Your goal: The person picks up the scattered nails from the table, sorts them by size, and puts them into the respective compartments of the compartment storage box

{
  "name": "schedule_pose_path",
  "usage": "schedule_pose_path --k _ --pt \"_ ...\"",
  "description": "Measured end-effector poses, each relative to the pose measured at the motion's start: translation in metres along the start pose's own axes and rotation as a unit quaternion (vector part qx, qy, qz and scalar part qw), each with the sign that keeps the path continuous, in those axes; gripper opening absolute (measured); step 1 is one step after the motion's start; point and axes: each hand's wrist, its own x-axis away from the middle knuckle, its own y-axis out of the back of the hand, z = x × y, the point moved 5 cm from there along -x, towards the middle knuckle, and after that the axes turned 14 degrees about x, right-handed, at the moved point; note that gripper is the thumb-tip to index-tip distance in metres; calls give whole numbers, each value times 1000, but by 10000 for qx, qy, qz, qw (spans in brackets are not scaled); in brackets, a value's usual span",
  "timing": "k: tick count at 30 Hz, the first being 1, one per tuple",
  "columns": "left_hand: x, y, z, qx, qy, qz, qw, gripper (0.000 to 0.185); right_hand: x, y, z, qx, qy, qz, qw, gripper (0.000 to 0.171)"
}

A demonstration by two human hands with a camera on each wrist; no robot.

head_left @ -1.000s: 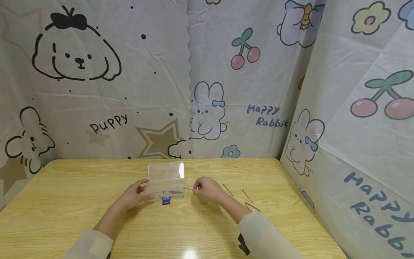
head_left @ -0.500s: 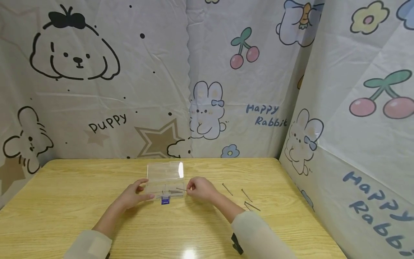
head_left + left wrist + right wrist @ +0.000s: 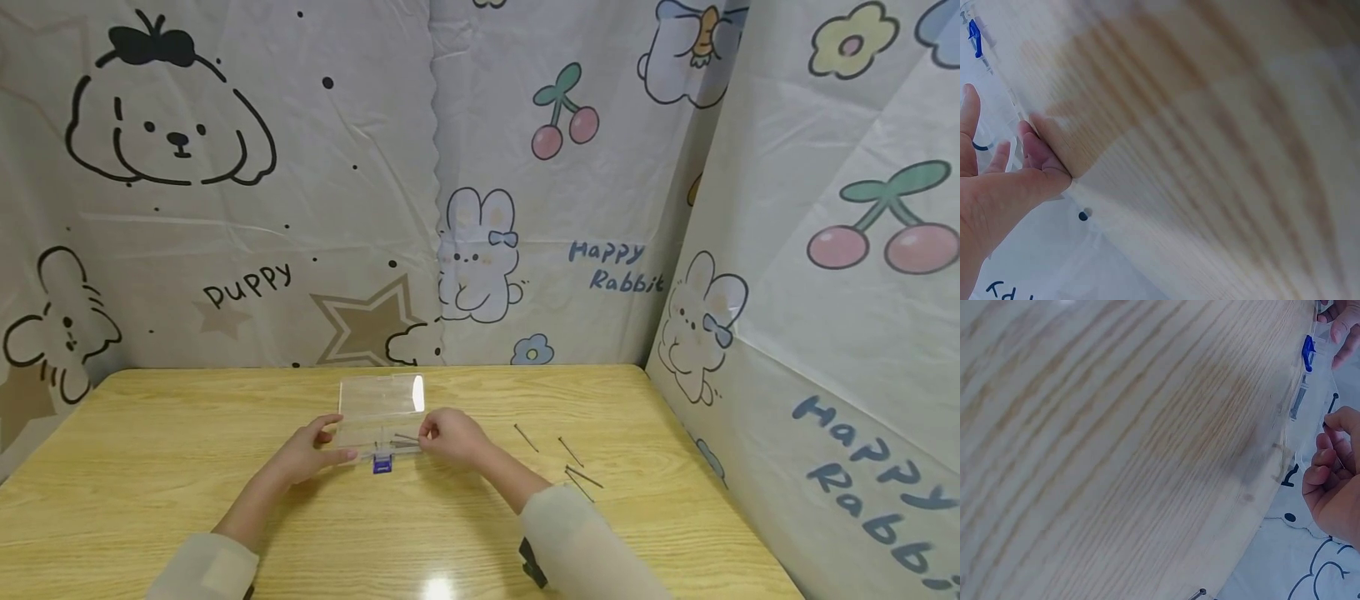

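Note:
A clear plastic box (image 3: 381, 407) with its lid raised and a blue latch (image 3: 382, 465) stands on the wooden table (image 3: 150, 467). My left hand (image 3: 337, 440) grips the box's left end, thumb behind and fingers in front. My right hand (image 3: 424, 433) pinches a thin nail (image 3: 406, 437) that points left over the box's open tray. In the right wrist view the right hand (image 3: 1329, 434) holds the nail (image 3: 1332, 403) near the blue latch (image 3: 1307, 351). The left wrist view shows the left hand (image 3: 1004, 150) against the box edge.
Three loose nails lie on the table right of my right arm: one (image 3: 527, 437), another (image 3: 572, 452) and a third (image 3: 583, 477). Printed cartoon curtains (image 3: 480, 183) close off the back and right sides of the table.
My right hand has moved left with the pinched nail, from beside the box to over its open tray. The left hand and box have stayed put.

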Motion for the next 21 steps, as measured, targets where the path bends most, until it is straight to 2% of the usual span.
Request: schedule_pose_path --k 21 --pt "0 0 -2 -41 -3 59 10000 83 -7 -8 6 -173 -54 -33 9998 7"
